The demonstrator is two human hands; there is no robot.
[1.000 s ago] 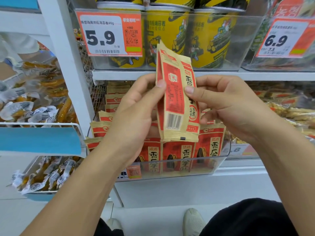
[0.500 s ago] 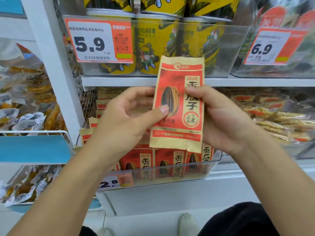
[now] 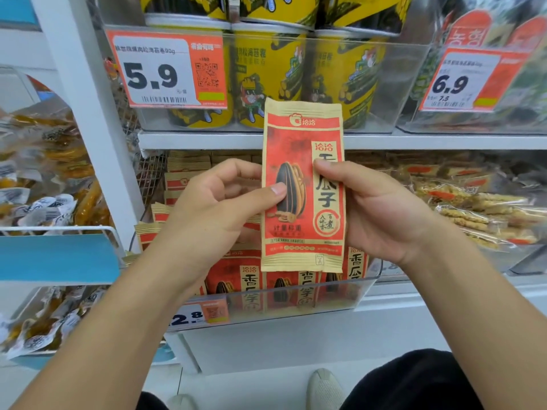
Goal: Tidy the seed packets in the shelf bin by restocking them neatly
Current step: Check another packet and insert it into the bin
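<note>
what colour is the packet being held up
Red with tan edges and a black seed picture, on the seed packet; head view shows it.

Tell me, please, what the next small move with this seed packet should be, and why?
Probably lower the seed packet into the front row of the clear bin. Both the left hand and right hand pinch it upright, front facing out, just above the bin, matching the packets in the bin standing there the same way.
</note>
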